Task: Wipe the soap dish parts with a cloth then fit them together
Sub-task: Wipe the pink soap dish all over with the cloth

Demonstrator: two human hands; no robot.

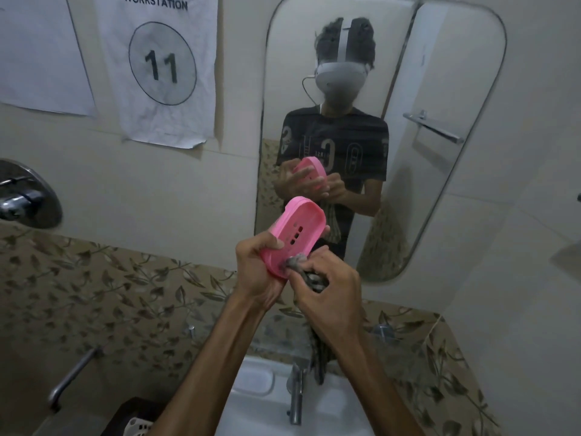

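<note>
Above the basin, in front of the mirror, both hands are up at chest height and busy. The left hand grips the pink tray by its lower end, thumb hooked over the near rim, fingertips just showing past the far edge. The tray is tilted steeply, upper end pointing at the mirror, and a short row of drain slots shows in its floor. The right hand is curled tight round a grey cloth, bunched at the knuckles and pressed against the tray's lower rim, right beside the left thumb. A long tail of cloth hangs down behind the right wrist toward the tap.

Down in the basin, a white part lies flat at the back left, just beside the tap; blurred, so whether it is the dish's other half, I cannot tell. It sits well apart from the pink tray.

The mirror repeats the scene: pink tray and both hands, seen from the other side. On the wall to the left hangs a paper sheet reading WORKSTATION, with 11 in a circle. Far left, a chrome valve; lower left, a metal pipe and the corner of a white basket. Leaf-pattern tiles run behind the basin.
</note>
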